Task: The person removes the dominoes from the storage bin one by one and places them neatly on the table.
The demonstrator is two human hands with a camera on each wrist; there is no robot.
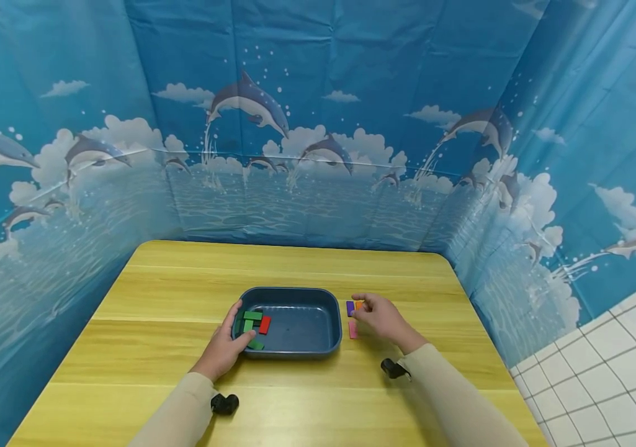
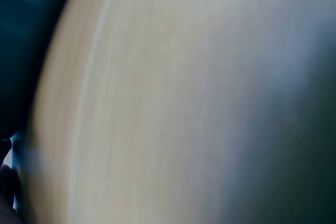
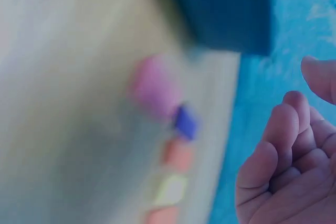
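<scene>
My left hand [image 1: 224, 347] grips the left wall of a dark blue tray [image 1: 295, 355], thumb over the rim. Inside, at the tray's left end, lie several green blocks [image 1: 253, 315] and a red block [image 1: 264, 325]. To the right of the tray my right hand [image 1: 386, 320] hovers over small blocks, its fingers loosely bent with nothing visible between them. A purple block [image 1: 350, 308], an orange one [image 1: 359, 305] and a pink one [image 1: 353, 329] show beside it. In the right wrist view the right hand [image 3: 294, 166] has thumb and fingers apart; the pink block [image 3: 155, 87] is blurred.
In the right wrist view a pale yellow block [image 3: 170, 190] lies in a row with orange ones [image 3: 178, 154]. The wooden table [image 1: 295, 410] reaches back to a blue dolphin curtain [image 1: 306, 205]. White tiles [image 1: 613, 372] stand at the right.
</scene>
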